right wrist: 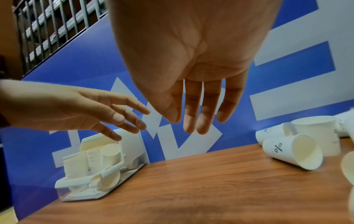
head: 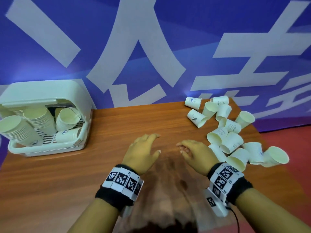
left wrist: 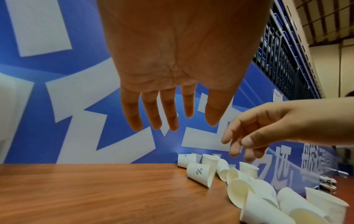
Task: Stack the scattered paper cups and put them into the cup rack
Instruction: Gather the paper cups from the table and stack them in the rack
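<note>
Head camera looking down over the brown wooden table (head: 104, 165), left-wrist camera facing past its palm toward the scattered white paper cups (left wrist: 200, 174), right-wrist camera facing the pale plastic cup rack (right wrist: 91, 169), all sharing the blue lettered backdrop (head: 193, 27).

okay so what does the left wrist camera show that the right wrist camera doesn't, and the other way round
Only the left wrist view shows most of the scattered cup pile running toward the table's right edge. Only the right wrist view shows the cup rack holding stacked cups. Both show the wooden table, the blue banner, the percent-sign cup on its side, and both hands empty, left hand and right hand.
</note>
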Demonstrator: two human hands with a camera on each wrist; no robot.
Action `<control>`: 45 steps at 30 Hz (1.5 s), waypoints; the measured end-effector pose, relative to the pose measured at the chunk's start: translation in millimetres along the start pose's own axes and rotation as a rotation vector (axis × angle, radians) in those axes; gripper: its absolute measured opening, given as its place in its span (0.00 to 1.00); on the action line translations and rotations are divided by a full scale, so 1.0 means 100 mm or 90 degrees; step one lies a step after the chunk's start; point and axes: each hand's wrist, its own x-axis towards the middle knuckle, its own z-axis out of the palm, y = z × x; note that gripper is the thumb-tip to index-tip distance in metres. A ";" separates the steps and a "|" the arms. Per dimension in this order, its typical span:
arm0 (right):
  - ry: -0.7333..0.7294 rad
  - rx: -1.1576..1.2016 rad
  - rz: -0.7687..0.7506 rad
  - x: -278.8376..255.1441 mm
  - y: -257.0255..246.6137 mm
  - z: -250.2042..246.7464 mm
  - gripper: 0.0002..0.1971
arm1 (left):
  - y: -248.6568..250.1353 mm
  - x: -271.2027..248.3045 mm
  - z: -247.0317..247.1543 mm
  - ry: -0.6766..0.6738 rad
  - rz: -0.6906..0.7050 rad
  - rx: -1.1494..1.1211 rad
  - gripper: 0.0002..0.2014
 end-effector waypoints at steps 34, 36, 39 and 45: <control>-0.010 -0.203 0.113 -0.87 3.80 -1.16 0.15 | 2.76 1.18 2.55 -0.253 -0.224 -0.045 0.29; -0.019 -0.207 0.110 -0.86 3.86 -1.11 0.14 | 2.77 1.22 2.59 -0.257 -0.240 -0.032 0.28; -0.025 -0.202 0.104 -0.84 3.90 -1.05 0.12 | 2.79 1.23 2.60 -0.238 -0.243 -0.034 0.26; -0.013 -0.228 0.118 -0.85 3.86 -1.13 0.12 | 2.79 1.18 2.52 -0.103 -0.195 -0.111 0.15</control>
